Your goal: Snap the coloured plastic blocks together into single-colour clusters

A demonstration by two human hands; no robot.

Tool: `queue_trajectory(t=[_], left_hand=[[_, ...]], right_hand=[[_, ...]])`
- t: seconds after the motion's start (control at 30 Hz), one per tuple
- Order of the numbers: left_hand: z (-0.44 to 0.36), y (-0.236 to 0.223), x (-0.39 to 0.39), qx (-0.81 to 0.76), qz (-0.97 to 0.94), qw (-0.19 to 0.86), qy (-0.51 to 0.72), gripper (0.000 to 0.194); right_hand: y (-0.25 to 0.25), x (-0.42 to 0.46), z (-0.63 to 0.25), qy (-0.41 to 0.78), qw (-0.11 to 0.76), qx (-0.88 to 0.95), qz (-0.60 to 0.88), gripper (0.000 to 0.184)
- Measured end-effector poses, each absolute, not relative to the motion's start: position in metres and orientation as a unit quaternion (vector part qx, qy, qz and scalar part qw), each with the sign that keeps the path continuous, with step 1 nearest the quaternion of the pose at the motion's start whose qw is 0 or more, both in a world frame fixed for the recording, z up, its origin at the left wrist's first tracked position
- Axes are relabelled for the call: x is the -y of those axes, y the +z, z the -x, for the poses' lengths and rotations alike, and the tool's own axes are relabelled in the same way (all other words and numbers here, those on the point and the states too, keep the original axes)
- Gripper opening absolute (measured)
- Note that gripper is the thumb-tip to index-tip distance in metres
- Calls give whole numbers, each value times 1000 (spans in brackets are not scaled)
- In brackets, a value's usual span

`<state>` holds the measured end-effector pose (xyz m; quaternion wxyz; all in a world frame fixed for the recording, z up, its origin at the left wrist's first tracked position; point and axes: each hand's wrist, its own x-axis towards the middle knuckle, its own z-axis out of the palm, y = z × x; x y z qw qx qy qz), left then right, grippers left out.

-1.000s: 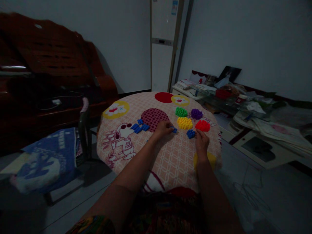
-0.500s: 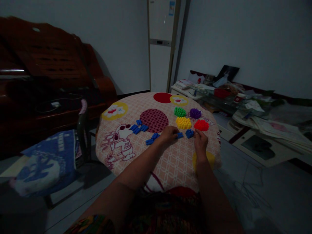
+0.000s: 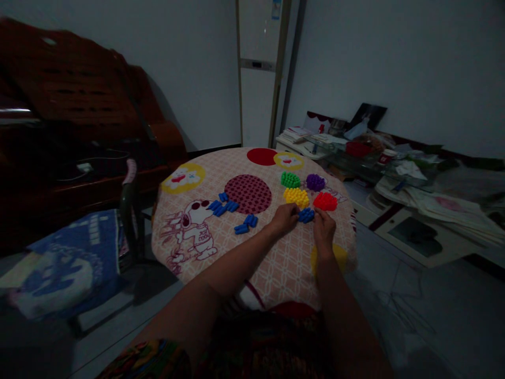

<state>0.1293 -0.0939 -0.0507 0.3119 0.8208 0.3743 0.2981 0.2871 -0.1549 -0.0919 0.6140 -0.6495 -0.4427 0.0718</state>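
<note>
A small cluster of blue pieces [image 3: 306, 215], short and rod-like, lies on the patterned tablecloth [image 3: 276, 263] between my hands. My left hand [image 3: 285, 217] is closed at the cluster's left edge, fingertips against the blue pieces. At the right edge, my right hand [image 3: 324, 227] has its fingers pinched together, touching the cluster. Just beyond are groups of similar small pieces: a yellow group [image 3: 296, 198], a red group [image 3: 325, 201], a green group [image 3: 291, 179] and a purple group [image 3: 315, 182]. Loose blue pieces [image 3: 223, 207] lie farther left, with more blue pieces [image 3: 246, 225] nearer my left forearm.
A wooden bench [image 3: 87, 100] stands at the left, and a chair holding a blue bag [image 3: 74, 263] is beside the round table. On the right, a low cabinet [image 3: 414, 234] carries papers and clutter. A tall white appliance [image 3: 258, 100] stands behind.
My left hand has moved right, bringing blue pieces up against the cluster. My right hand stays almost in place at its right side. The view has shifted slightly.
</note>
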Motion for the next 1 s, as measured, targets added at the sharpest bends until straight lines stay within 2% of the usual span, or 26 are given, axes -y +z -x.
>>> queue_trajectory(t=[0.13, 0.6, 0.83, 0.93, 1.0], left_hand=[[-130, -50, 99, -381, -839, 253, 295, 21], [-121, -41, 107, -411, -827, 244, 295, 31], [-30, -2, 84, -439, -876, 152, 129, 41], [6, 7, 82, -438, -882, 165, 59, 47], [18, 7, 83, -443, -878, 180, 34, 44]], right_hand=[[-92, 154, -287, 78, 619, 441, 646, 46], [-95, 155, -290, 74, 623, 444, 639, 43], [-96, 155, -289, 84, 623, 436, 644, 44], [-93, 156, -287, 81, 622, 436, 645, 45], [-92, 156, -286, 75, 620, 438, 647, 46]])
